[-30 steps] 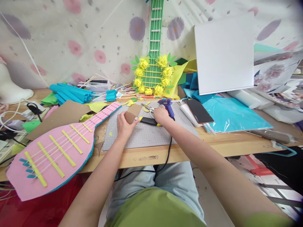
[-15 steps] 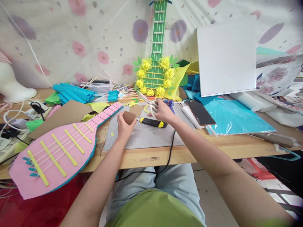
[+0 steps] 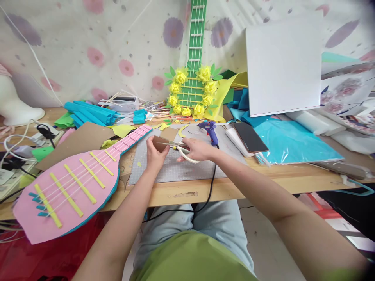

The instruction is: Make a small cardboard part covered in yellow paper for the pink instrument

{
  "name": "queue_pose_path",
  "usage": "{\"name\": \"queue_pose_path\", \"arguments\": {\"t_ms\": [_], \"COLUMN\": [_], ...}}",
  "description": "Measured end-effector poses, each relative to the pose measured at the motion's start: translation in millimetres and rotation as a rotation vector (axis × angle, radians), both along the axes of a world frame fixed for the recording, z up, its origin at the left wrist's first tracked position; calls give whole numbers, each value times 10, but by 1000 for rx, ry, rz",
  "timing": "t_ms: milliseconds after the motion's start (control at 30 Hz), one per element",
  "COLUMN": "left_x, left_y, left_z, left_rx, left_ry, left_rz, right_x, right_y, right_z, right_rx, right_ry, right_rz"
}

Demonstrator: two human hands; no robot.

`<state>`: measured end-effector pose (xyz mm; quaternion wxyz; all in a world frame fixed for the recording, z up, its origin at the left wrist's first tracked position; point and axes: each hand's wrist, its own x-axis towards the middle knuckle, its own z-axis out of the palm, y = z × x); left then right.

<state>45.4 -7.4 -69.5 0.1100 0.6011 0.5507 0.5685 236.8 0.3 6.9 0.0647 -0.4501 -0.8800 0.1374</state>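
My left hand [image 3: 156, 155] is closed on a small brown cardboard piece [image 3: 159, 146] above the grey cutting mat [image 3: 172, 173]. In my right hand [image 3: 199, 149] is a pair of scissors [image 3: 190, 159] with light-coloured handles, its blades pointing left and lying across the cardboard. Whether the blades cut into the piece I cannot tell. The black and yellow utility knife on the mat is mostly hidden behind the scissors and my right hand. Just beyond my right hand lies a purple glue gun [image 3: 211, 132].
A pink paper guitar [image 3: 73, 183] lies at the left, overhanging the table edge. Against the back stands a green guitar [image 3: 195, 50] with yellow flowers. A black phone [image 3: 250, 136], blue wrapped sheets [image 3: 295, 144] and a white board [image 3: 284, 70] are on the right. A black cord [image 3: 211, 187] crosses the front edge.
My right hand has turned the scissors and brought them down and left to the cardboard. The glue gun shows more fully; the knife is now largely covered. My left hand keeps its hold.
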Motion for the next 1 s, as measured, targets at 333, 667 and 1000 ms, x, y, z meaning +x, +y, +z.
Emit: {"name": "queue_pose_path", "arguments": {"t_ms": [333, 667, 1000], "left_x": [16, 22, 29], "left_y": [-20, -44, -54], "left_z": [34, 57, 70], "left_rx": [-41, -34, -72], "left_ry": [-10, -10, -16], "left_rz": [-24, -28, -5], "right_x": [-13, 29, -8], "right_y": [-30, -7, -50], "right_z": [20, 26, 37], "right_rx": [-27, -89, -19], "right_ry": [-41, -37, -88], "right_rz": [-43, -18, -77]}}
